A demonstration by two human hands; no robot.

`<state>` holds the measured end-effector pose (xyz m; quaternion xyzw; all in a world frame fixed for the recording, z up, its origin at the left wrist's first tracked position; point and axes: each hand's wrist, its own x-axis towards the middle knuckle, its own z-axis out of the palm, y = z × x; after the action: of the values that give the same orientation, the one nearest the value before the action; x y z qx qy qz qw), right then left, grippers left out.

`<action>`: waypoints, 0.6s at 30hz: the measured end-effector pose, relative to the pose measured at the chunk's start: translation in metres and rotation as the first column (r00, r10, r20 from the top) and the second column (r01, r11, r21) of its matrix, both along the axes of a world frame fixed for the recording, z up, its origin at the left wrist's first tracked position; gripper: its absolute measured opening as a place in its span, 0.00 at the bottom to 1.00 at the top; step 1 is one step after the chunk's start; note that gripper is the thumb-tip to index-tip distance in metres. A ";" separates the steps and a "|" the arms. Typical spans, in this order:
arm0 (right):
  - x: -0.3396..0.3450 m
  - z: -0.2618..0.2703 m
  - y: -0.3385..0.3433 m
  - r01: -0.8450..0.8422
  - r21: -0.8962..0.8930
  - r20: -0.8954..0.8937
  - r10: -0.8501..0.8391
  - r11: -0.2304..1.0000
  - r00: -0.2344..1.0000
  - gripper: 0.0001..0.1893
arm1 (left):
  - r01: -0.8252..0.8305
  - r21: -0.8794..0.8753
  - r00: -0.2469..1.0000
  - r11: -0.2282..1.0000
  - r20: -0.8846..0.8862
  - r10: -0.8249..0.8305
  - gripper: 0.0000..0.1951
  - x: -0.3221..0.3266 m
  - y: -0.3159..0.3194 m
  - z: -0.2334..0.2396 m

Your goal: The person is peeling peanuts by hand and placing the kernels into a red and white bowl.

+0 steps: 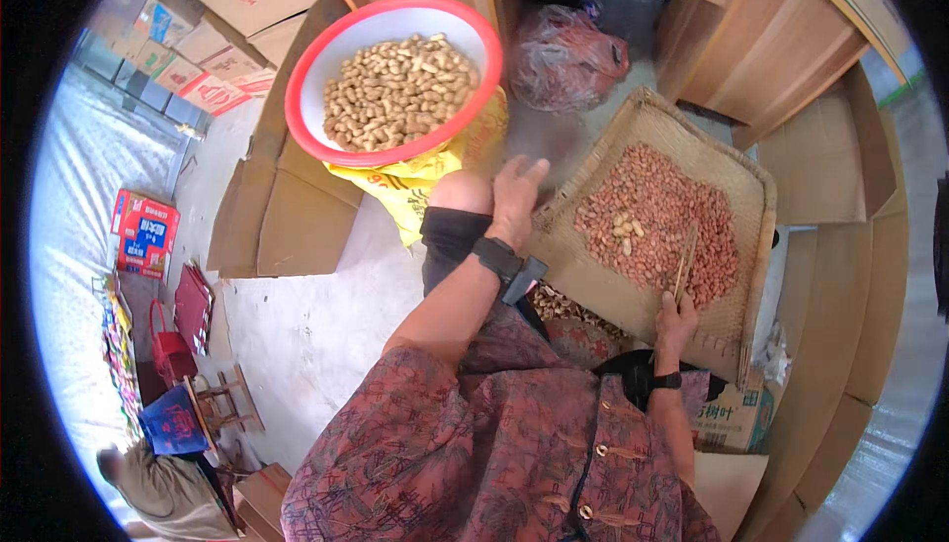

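My right hand (676, 327) grips what look like slim bamboo tongs (686, 261), their tips over shelled reddish peanuts (652, 201). These peanuts are spread on a square woven bamboo tray (567, 264). A few unshelled peanuts (628, 229) lie among them. Beside my bare knee is my left hand (517, 197), its fingers apart and nothing visible in it. Beyond that hand, to the left, a red-rimmed white basin (300, 115) holds a heap of unshelled peanuts (400, 93). Broken shells (567, 304) show under the near edge of the tray.
The basin sits above a yellow sack (397, 190), beside an open cardboard box (296, 215). A plastic bag with red contents (567, 60) lies under wooden furniture (764, 45). Cardboard (830, 304) borders the tray's right. A person (167, 490) is at lower left, near a wooden stool (230, 401).
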<state>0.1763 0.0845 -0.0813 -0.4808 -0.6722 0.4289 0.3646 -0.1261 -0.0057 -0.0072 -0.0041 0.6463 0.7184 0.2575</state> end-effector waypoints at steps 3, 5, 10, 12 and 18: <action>0.005 -0.015 0.004 0.040 -0.078 0.029 -0.038 0.996 0.999 0.04 | 0.223 -0.032 0.975 0.974 -0.014 -0.224 0.25 0.008 -0.007 0.007; 0.000 -0.007 0.003 0.016 -0.204 -0.012 -0.018 0.979 1.000 0.03 | 0.404 -0.386 0.811 0.829 -0.269 -0.520 0.26 0.002 -0.012 -0.006; 0.009 0.000 0.004 -0.030 -0.130 0.016 0.032 0.991 0.999 0.03 | 0.318 -0.761 0.520 0.565 -0.358 -0.775 0.19 0.015 -0.013 0.002; 0.014 0.002 0.005 -0.048 -0.174 -0.058 0.039 0.983 0.998 0.03 | 0.284 -0.806 0.508 0.520 -0.333 -0.794 0.19 0.019 -0.012 0.007; 0.043 -0.019 0.015 0.027 -0.152 -0.015 -0.030 0.988 0.999 0.02 | 0.226 -0.892 0.426 0.392 -0.271 -0.863 0.18 0.026 -0.010 0.008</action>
<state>0.2193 0.0995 -0.1003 -0.5130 -0.6276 0.4777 0.3387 -0.0999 -0.0157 0.0012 0.4088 0.8731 0.1719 0.2024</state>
